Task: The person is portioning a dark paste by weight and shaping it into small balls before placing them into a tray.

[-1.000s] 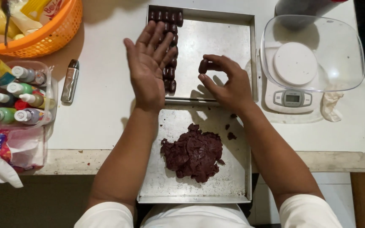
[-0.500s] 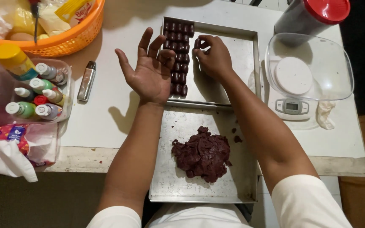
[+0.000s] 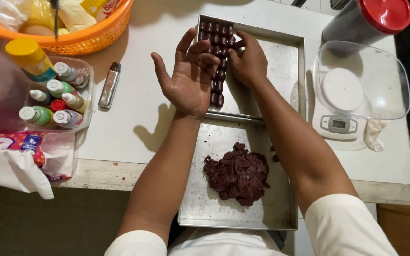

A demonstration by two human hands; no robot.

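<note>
Left hand (image 3: 188,78) held palm-up and spread over the near-left corner of the far tray (image 3: 276,71), fingers splayed, gripping nothing. Right hand (image 3: 248,60) reached onto that tray, fingertips pinched low at the edge of the rows of dark rolled pieces (image 3: 217,57); looked closed on one piece being set down, though the piece itself was mostly hidden under the fingers. Rows packed two or three across along the tray's left side, running from the far edge toward the near one, pieces touching. Rest of that tray bare metal.

Lump of dark dough (image 3: 237,173) sat on the near tray (image 3: 200,208), between the forearms, with a few crumbs just beside it.

Judged best done thus: piece lowered snug against its neighbour, in line with the row, released by opening the fingertips straight up rather than dragging, so neighbours not nudged out of place. Light pinch advised; dough looked soft and apt to dent. Empty palm kept clear of the rows.

Round about: kitchen scale (image 3: 340,118) with clear bowl (image 3: 385,80) to the right, dark jar with red lid (image 3: 380,16) beyond; small bottles in a clear tub (image 3: 55,97) and orange basket (image 3: 86,40) to the left; a small metal object (image 3: 109,85) lying on the white table (image 3: 129,128).
</note>
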